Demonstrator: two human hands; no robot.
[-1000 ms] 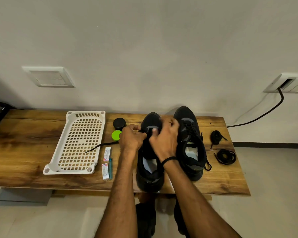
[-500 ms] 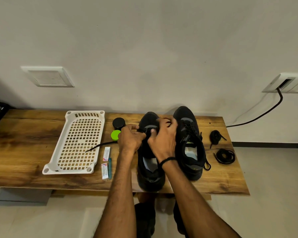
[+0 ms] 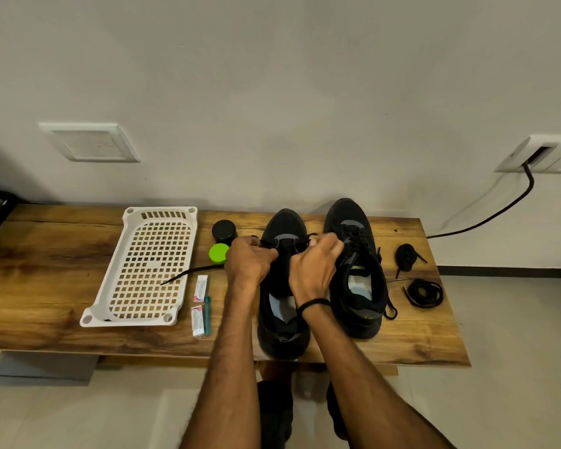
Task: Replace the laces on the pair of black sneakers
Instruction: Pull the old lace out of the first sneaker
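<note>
Sneakers (image 3: 353,222) stand parallel, toes to the wall, heels at the table's (image 3: 46,286) front edge. Left hand (image 3: 248,262) and right hand (image 3: 314,270) each pinch the lace (image 3: 188,273).

A home room — wooden bench (image 3: 46,286), wall socket (image 3: 544,153).

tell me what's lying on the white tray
The tip of a black lace lies across the right side of the white tray. The lace runs off the tray toward the left hand, which covers where it leads.
</note>
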